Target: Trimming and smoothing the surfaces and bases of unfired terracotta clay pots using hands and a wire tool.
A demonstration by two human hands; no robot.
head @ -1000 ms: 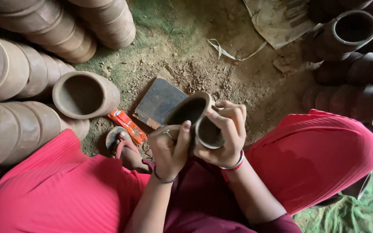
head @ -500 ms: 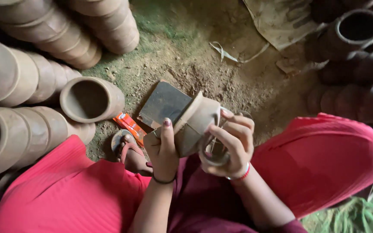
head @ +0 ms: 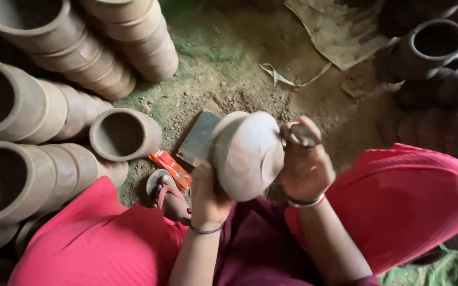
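**Person seated on a dirt floor, holding an unfired clay pot in both hands**

A person in bright pink trousers sits over bare, sandy ground (head: 314,106). The left hand (head: 208,198) cups a pale brown, rounded clay pot (head: 247,153) from below, its fingers closed against the lower wall. The pot is held above the lap, tipped so its domed base faces the camera and its mouth points away. The right hand (head: 304,169) is clenched just beside the pot's right edge, its fingers gripping a small, dark, ring-shaped object (head: 299,135); what it is cannot be told.

The pot looks stiff but brittle, dusty and matte rather than slippery, and probably light enough for one hand. It is likely best supported under the thick base, not pinched at the thin rim.

A flat dark slab (head: 200,139) lies on the ground behind the pot, a small orange packet (head: 169,167) near a sandalled foot (head: 168,197). Stacked brown pots (head: 38,122) lie on the left, with darker pots (head: 436,42) on the right.
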